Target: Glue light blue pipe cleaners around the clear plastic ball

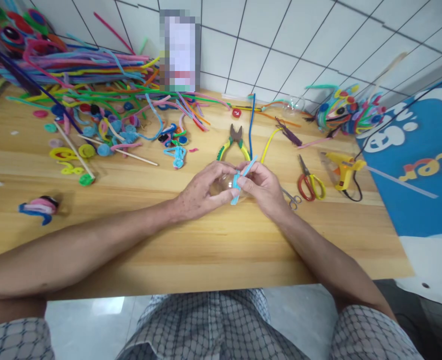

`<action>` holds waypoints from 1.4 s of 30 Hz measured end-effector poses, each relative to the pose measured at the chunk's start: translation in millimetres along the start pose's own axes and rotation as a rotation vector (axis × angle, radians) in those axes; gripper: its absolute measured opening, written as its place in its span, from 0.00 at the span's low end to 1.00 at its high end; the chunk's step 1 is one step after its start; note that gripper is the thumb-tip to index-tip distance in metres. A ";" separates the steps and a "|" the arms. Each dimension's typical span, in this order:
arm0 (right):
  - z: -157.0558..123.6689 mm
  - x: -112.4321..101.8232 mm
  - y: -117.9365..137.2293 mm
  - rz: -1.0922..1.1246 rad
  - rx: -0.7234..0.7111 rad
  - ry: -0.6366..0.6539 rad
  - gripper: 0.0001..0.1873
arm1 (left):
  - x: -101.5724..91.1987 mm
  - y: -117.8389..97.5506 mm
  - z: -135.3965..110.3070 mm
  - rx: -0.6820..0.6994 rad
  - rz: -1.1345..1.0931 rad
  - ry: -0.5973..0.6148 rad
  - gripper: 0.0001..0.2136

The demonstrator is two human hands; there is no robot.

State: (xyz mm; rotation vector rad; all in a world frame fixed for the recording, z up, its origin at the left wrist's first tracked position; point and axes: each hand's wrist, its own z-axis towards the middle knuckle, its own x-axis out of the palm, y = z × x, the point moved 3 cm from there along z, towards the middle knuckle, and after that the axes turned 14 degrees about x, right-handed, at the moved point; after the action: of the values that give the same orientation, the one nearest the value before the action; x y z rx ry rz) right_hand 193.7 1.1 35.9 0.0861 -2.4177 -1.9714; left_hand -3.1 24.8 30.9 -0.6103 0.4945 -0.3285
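My left hand (202,192) is curled around a small clear plastic ball (224,184) just above the wooden table (191,250). A light blue pipe cleaner (239,179) lies wrapped against the ball, one end sticking up to the right, the other pointing down. My right hand (263,187) pinches that pipe cleaner with thumb and fingers close to the ball. Both hands meet at the middle of the table.
Pliers with yellow-green handles (236,141) lie just behind my hands. Red-and-yellow scissors (310,182) and a yellow glue gun (343,170) sit to the right, small metal scissors (292,199) nearer. A heap of coloured pipe cleaners (89,80) and coiled pieces (71,155) fills the back left.
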 end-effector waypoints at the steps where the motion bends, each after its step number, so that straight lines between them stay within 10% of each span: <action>1: -0.4 0.8 0.4 -0.009 -0.004 0.005 0.26 | 1.1 -0.3 -0.4 -0.032 -0.007 -0.007 0.15; 8: -1.3 0.5 0.8 -0.025 0.013 0.002 0.26 | 9.9 4.8 -8.1 -0.179 -0.065 -0.046 0.18; 25: 1.4 -1.1 0.8 0.017 0.007 -0.043 0.28 | 13.4 4.3 -8.3 0.042 0.061 0.085 0.37; 42: -7.9 -5.2 4.8 -0.095 -0.201 -0.128 0.29 | 13.4 7.2 -8.1 0.037 0.080 0.075 0.33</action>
State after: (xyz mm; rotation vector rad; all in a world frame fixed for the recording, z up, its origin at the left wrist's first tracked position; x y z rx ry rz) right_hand 199.2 -5.4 42.2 0.0742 -2.3105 -2.3181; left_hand 4.9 20.8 16.1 -0.5424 0.5817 -0.2851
